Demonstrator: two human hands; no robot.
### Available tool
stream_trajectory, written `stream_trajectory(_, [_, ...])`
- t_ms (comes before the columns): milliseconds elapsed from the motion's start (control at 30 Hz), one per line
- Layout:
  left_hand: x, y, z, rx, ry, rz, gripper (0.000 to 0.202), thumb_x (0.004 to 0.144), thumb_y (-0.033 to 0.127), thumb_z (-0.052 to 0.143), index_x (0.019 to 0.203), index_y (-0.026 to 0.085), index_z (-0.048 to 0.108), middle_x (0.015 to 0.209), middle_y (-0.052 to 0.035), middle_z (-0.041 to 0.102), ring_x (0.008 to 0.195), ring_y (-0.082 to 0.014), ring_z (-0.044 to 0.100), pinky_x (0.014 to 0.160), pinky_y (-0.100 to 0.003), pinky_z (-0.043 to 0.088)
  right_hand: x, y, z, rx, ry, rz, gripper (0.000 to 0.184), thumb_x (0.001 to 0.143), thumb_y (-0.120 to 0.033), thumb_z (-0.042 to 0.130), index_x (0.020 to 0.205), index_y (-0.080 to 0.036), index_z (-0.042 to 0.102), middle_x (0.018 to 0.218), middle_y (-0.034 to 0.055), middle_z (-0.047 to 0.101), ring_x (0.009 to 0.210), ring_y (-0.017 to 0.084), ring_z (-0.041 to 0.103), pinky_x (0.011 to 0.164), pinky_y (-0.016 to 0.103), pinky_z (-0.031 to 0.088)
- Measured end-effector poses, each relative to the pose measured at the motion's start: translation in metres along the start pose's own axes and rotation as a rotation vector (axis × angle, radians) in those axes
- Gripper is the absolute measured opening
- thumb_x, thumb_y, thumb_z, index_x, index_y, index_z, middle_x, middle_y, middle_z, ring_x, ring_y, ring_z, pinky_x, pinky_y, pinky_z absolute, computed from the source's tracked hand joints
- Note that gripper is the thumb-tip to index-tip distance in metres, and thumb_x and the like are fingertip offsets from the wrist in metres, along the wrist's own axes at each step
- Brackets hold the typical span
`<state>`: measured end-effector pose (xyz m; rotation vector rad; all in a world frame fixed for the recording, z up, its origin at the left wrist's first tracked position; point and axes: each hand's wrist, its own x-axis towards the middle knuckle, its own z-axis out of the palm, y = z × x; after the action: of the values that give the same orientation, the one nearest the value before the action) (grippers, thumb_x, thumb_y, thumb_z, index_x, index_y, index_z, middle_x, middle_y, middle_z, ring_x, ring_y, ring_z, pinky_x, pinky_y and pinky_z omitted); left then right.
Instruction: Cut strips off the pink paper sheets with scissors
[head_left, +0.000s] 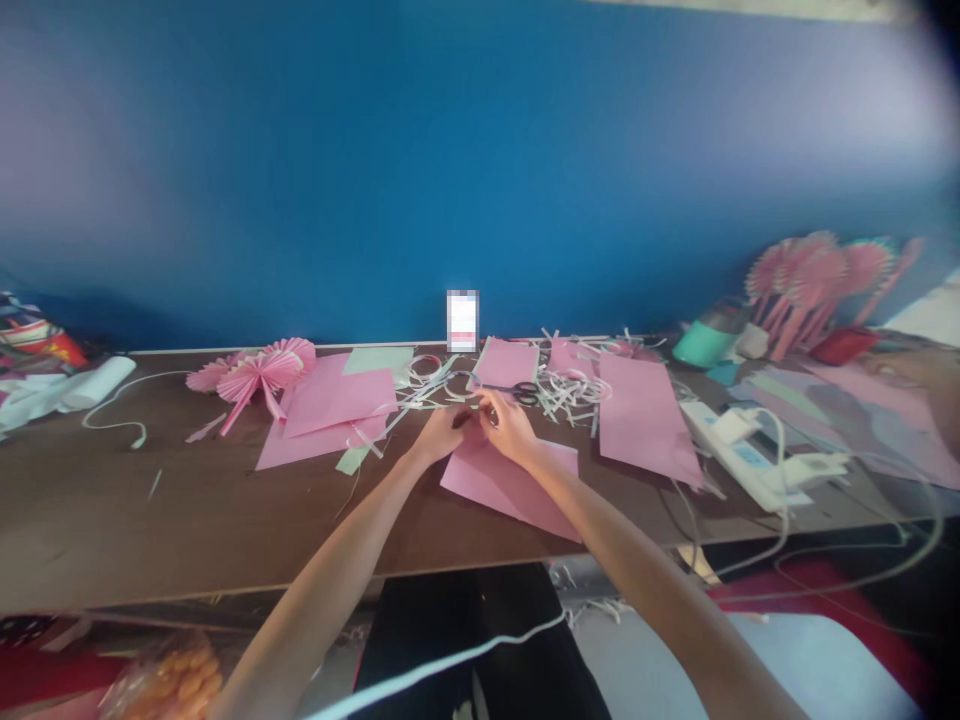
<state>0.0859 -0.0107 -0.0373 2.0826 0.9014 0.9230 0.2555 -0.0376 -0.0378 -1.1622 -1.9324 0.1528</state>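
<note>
A pink paper sheet [510,485] slants on the brown table in front of me, its far end between my hands. My left hand [442,432] is closed at the sheet's far left corner, fingertips pinching the paper. Just to the right, my right hand [507,428] is closed in a pinch on the same far end, the wrist passing over the sheet. Fine detail at the fingertips is blurred. Beyond the right hand lie dark-handled scissors [523,393] and another pink sheet [507,362]. White paper strips [566,395] are heaped to the right.
Folded pink paper fans [262,375] and stacked pink sheets [341,400] lie left. A lit phone [463,320] leans against the blue wall. Rightward are a pink sheet [645,415], a white power strip [739,460] with cables, a green-and-dark container [709,335] and another person's arm [919,385].
</note>
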Motion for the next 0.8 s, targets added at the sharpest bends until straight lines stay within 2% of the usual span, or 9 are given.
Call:
stream_trajectory(167, [-0.0004, 0.0035, -0.0014, 0.012, 0.010, -0.016, 0.017, 0.083, 0.023, 0.048, 0.083, 0.014, 0.063, 0.071, -0.0016, 0.062, 0.064, -0.0125, 0.055, 0.061, -0.022, 0.040, 0.0013, -0.0007, -0.0018, 0.124, 0.064, 0.009, 0.039, 0.080, -0.013, 0.047, 0.118, -0.022, 0.048, 0.086, 0.0028, 0.062, 0.075, 0.016, 0.060, 0.070, 0.028, 0.049])
stream_trajectory(467, [-0.0003, 0.0023, -0.0008, 0.001, 0.005, 0.015, 0.015, 0.082, 0.020, 0.048, 0.083, 0.014, 0.062, 0.076, -0.0027, 0.064, 0.070, -0.0136, 0.057, 0.067, -0.023, 0.042, 0.0009, 0.0039, 0.0018, 0.147, -0.006, -0.005, 0.043, 0.081, -0.013, 0.047, 0.123, -0.021, 0.044, 0.086, 0.0035, 0.062, 0.075, 0.016, 0.060, 0.069, 0.029, 0.048])
stream_trajectory(800, [-0.0002, 0.0010, -0.0006, 0.055, -0.005, -0.015, 0.015, 0.082, 0.021, 0.048, 0.081, 0.014, 0.061, 0.074, -0.0022, 0.063, 0.069, -0.0137, 0.056, 0.065, -0.023, 0.042, 0.0010, 0.0050, 0.0037, 0.149, -0.053, 0.014, 0.049, 0.079, -0.010, 0.045, 0.127, -0.020, 0.039, 0.087, 0.0040, 0.059, 0.069, 0.016, 0.056, 0.070, 0.030, 0.048])
